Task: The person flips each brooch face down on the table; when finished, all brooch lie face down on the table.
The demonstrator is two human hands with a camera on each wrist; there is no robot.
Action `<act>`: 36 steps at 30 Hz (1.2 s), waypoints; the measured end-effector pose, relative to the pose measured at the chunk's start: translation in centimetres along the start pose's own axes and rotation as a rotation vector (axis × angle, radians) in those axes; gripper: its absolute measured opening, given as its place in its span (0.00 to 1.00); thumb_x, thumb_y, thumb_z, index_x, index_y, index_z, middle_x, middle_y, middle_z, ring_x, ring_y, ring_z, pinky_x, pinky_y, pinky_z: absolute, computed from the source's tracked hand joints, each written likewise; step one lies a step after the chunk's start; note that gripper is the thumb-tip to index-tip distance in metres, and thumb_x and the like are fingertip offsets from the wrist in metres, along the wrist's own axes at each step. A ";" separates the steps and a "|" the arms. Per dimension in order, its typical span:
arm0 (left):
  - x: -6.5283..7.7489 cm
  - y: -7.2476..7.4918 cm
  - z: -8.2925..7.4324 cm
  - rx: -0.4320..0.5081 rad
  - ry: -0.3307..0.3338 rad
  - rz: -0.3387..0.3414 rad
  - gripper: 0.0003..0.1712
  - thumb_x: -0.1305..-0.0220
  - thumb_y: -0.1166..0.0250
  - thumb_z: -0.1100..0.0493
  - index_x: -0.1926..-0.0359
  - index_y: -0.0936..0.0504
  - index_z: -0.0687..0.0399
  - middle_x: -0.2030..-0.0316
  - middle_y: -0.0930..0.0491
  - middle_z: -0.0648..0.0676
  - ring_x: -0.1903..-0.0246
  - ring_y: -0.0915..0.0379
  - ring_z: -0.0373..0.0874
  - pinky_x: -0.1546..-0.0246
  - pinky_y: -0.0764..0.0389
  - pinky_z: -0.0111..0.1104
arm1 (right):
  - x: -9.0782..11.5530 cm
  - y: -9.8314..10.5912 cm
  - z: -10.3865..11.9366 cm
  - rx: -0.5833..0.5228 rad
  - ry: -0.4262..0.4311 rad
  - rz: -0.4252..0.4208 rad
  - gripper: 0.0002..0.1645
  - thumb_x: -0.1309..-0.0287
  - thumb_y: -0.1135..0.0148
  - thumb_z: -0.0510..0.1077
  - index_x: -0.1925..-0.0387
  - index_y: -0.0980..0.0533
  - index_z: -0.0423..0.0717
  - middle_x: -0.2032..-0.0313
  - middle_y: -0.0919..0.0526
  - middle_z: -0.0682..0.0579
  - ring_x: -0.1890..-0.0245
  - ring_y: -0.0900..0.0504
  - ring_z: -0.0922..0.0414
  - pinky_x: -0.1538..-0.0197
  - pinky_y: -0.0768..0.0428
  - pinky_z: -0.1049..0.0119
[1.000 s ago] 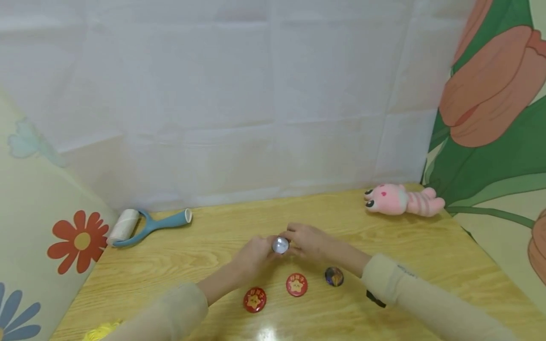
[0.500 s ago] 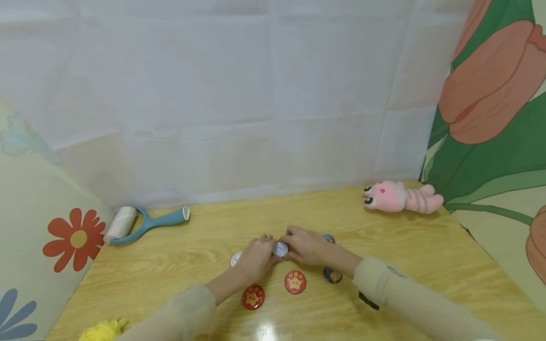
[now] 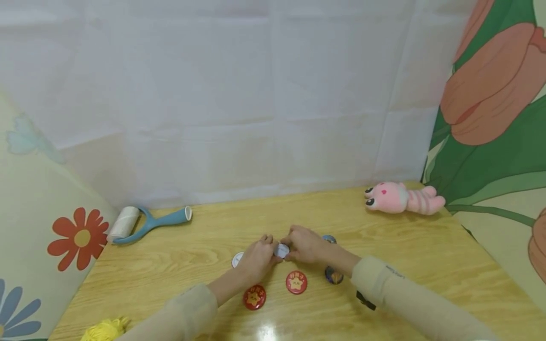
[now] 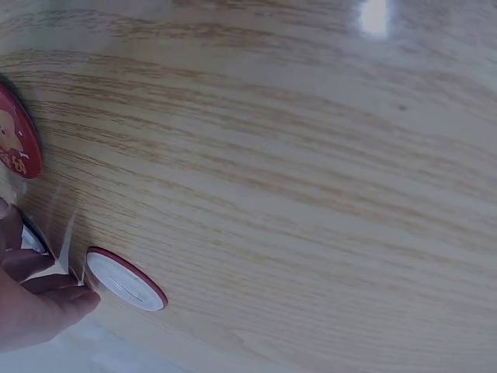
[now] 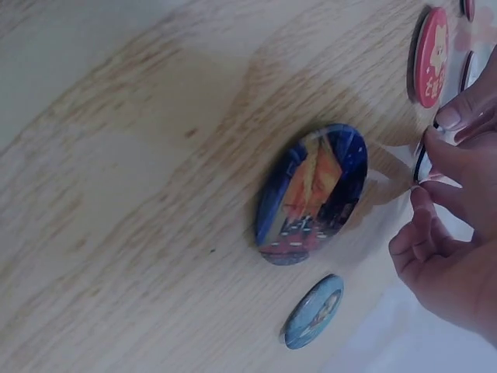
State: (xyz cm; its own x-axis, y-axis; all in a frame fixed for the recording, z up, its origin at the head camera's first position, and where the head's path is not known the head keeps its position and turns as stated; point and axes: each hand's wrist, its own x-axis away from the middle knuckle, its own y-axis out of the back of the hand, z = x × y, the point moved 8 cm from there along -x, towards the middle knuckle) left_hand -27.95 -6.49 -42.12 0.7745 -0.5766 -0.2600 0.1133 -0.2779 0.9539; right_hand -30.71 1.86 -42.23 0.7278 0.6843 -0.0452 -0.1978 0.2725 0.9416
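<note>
A round pin badge (image 3: 282, 250) with its pale back facing up is held between both hands, low over the wooden table. The left hand (image 3: 257, 258) pinches its left edge and the right hand (image 3: 304, 245) its right edge. In the right wrist view the badge's dark rim (image 5: 422, 159) shows between the right hand's (image 5: 458, 256) fingertips. Left of the left hand lies a white-backed badge with a red rim (image 4: 124, 278). Two red star badges, one nearer the left sleeve (image 3: 254, 297) and one in the middle (image 3: 296, 282), lie face up in front of the hands.
A dark blue and orange badge (image 5: 314, 194) and a smaller light blue one (image 5: 314, 311) lie by the right wrist. At the back are a blue-handled roller (image 3: 164, 221) and a pink plush toy (image 3: 401, 197). Yellow yarn (image 3: 104, 329) lies front left.
Both hands have dropped slightly with the badge, its pale side staying up. The white-backed badge and the light blue badge have come into view beside the hands.
</note>
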 end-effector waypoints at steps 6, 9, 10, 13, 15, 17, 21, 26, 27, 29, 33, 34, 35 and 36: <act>-0.2 -0.2 0.3 0.013 0.058 0.057 0.19 0.38 0.32 0.52 0.56 0.19 0.66 0.61 0.21 0.61 0.55 0.23 0.58 0.46 0.27 0.59 | 0.8 0.9 -1.0 -0.021 -0.049 -0.047 0.22 0.41 0.31 0.49 0.49 0.19 0.42 0.60 0.23 0.51 0.65 0.25 0.60 0.63 0.23 0.71; -0.7 -0.1 0.3 0.042 0.094 0.079 0.22 0.35 0.34 0.50 0.52 0.19 0.66 0.56 0.20 0.62 0.50 0.24 0.59 0.42 0.33 0.61 | 1.4 2.3 -2.0 -0.029 -0.079 -0.089 0.19 0.41 0.32 0.49 0.51 0.19 0.44 0.62 0.23 0.51 0.66 0.24 0.59 0.65 0.22 0.69; -0.9 -0.2 0.2 0.051 0.100 0.086 0.22 0.35 0.35 0.49 0.52 0.19 0.66 0.55 0.20 0.63 0.49 0.25 0.60 0.41 0.34 0.61 | 1.7 2.7 -2.4 -0.036 -0.092 -0.090 0.19 0.41 0.32 0.49 0.52 0.19 0.44 0.63 0.23 0.51 0.67 0.24 0.58 0.65 0.22 0.68; -2.0 -0.5 -0.6 0.071 0.097 0.111 0.21 0.34 0.36 0.47 0.56 0.19 0.64 0.50 0.21 0.65 0.45 0.27 0.62 0.39 0.35 0.60 | 2.4 3.6 -3.7 -0.031 -0.115 -0.061 0.19 0.41 0.32 0.50 0.52 0.20 0.43 0.66 0.22 0.51 0.68 0.23 0.58 0.66 0.22 0.65; -2.8 -0.8 -1.4 0.079 0.091 0.130 0.23 0.34 0.37 0.45 0.57 0.20 0.64 0.47 0.23 0.67 0.43 0.29 0.63 0.38 0.36 0.58 | 2.9 3.9 -4.5 -0.029 -0.127 -0.016 0.21 0.40 0.33 0.50 0.51 0.21 0.41 0.66 0.22 0.51 0.68 0.23 0.57 0.65 0.22 0.64; -3.5 -1.2 -2.2 0.076 0.085 0.145 0.25 0.34 0.38 0.44 0.57 0.20 0.65 0.44 0.25 0.69 0.41 0.31 0.63 0.37 0.36 0.56 | 3.4 4.1 -5.2 -0.018 -0.128 0.026 0.23 0.41 0.32 0.51 0.50 0.22 0.39 0.66 0.22 0.51 0.67 0.23 0.57 0.63 0.21 0.63; -4.7 -1.9 -3.6 0.076 0.084 0.159 0.29 0.34 0.38 0.42 0.52 0.22 0.68 0.43 0.26 0.70 0.41 0.30 0.63 0.37 0.33 0.51 | 4.2 3.8 -6.1 0.020 -0.132 0.104 0.27 0.43 0.30 0.52 0.50 0.23 0.37 0.66 0.22 0.50 0.67 0.23 0.56 0.61 0.20 0.61; -5.7 -2.7 -4.8 0.122 0.069 0.120 0.28 0.37 0.34 0.43 0.60 0.20 0.68 0.60 0.21 0.65 0.58 0.22 0.56 0.51 0.20 0.42 | 5.0 3.1 -6.8 0.042 -0.155 0.149 0.27 0.49 0.26 0.49 0.51 0.23 0.37 0.65 0.22 0.49 0.64 0.23 0.53 0.57 0.20 0.57; -5.8 -2.9 -5.0 0.116 0.060 0.112 0.26 0.38 0.33 0.44 0.63 0.21 0.67 0.64 0.22 0.62 0.62 0.23 0.53 0.56 0.19 0.41 | 5.1 3.0 -6.9 0.040 -0.152 0.145 0.28 0.50 0.25 0.49 0.52 0.23 0.37 0.65 0.22 0.49 0.63 0.23 0.53 0.56 0.20 0.57; -5.8 -3.2 -5.4 0.088 0.042 0.104 0.23 0.39 0.32 0.45 0.66 0.21 0.64 0.67 0.24 0.57 0.65 0.25 0.49 0.59 0.19 0.39 | 5.1 3.0 -6.7 0.033 -0.130 0.130 0.28 0.53 0.24 0.46 0.52 0.23 0.37 0.65 0.21 0.48 0.63 0.22 0.52 0.55 0.20 0.57; -6.0 -3.4 -5.9 0.045 0.023 0.092 0.22 0.39 0.31 0.47 0.62 0.20 0.65 0.65 0.24 0.57 0.61 0.24 0.51 0.54 0.19 0.40 | 5.2 3.2 -6.3 0.046 -0.069 0.087 0.26 0.55 0.23 0.42 0.55 0.23 0.37 0.65 0.20 0.47 0.63 0.22 0.51 0.54 0.21 0.57; -6.1 -3.5 -6.0 0.047 0.020 0.088 0.22 0.39 0.31 0.47 0.61 0.19 0.65 0.65 0.23 0.57 0.60 0.23 0.51 0.54 0.20 0.41 | 5.2 3.2 -6.3 0.050 -0.059 0.076 0.25 0.55 0.23 0.41 0.56 0.23 0.37 0.65 0.20 0.47 0.63 0.22 0.51 0.55 0.21 0.57; -6.2 -3.5 -6.0 0.051 0.017 0.086 0.21 0.39 0.31 0.48 0.61 0.19 0.64 0.65 0.24 0.57 0.60 0.24 0.51 0.54 0.20 0.41 | 5.3 3.2 -6.2 0.055 -0.051 0.067 0.24 0.55 0.24 0.41 0.56 0.23 0.37 0.65 0.20 0.47 0.63 0.22 0.51 0.55 0.21 0.58; -6.3 -3.5 -6.1 0.051 0.012 0.084 0.20 0.39 0.31 0.48 0.61 0.18 0.64 0.65 0.24 0.56 0.60 0.23 0.50 0.54 0.20 0.40 | 5.3 3.3 -6.3 0.057 -0.047 0.061 0.24 0.55 0.24 0.41 0.56 0.23 0.38 0.65 0.20 0.48 0.64 0.22 0.52 0.55 0.21 0.58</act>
State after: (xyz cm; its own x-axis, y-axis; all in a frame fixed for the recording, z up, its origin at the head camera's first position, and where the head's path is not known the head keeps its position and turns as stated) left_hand -29.44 2.81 -42.89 0.7874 -0.5904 -0.1773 0.0162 -0.2678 0.9633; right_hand -31.58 10.63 -41.49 0.7460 0.6654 0.0270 -0.2057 0.1918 0.9596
